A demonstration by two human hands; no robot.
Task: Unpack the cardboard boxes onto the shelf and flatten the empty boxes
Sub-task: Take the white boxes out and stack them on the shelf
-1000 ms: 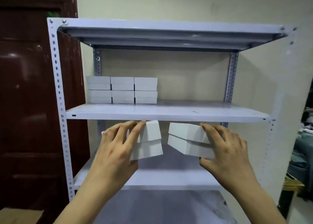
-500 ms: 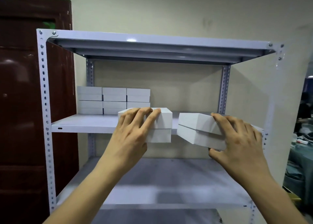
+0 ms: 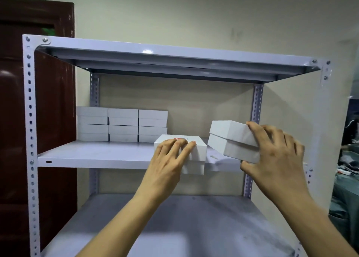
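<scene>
Two bare forearms reach up from the bottom of the frame toward a grey metal shelf unit [image 3: 31, 120]. The left hand [image 3: 167, 159] has its grip closed over a small white box [image 3: 196, 149], fingers curled across the lid and a red mark just visible beneath the fingertips; the box sits level at the front edge of the middle shelf [image 3: 97, 155], though whether it rests fully on the board or overhangs it cannot be told. Just to its right, and apart from it, the right hand [image 3: 275, 155] grasps a second white box [image 3: 231, 140], fingers over the top and thumb under the near lower corner, holding it tilted with its left end raised above the shelf surface. Below the hands lies the bare lower shelf [image 3: 174, 227]. Farther back on the middle shelf, at the left rear against the wall, stand stacked white boxes [image 3: 122, 124], three side by side and touching, in neat tiers. The top shelf [image 3: 174, 52] spans the frame overhead. A dark brown door [image 3: 15, 120] stands behind the unit on the left, and a dim, cluttered area [image 3: 347, 159] shows at the far right edge.
</scene>
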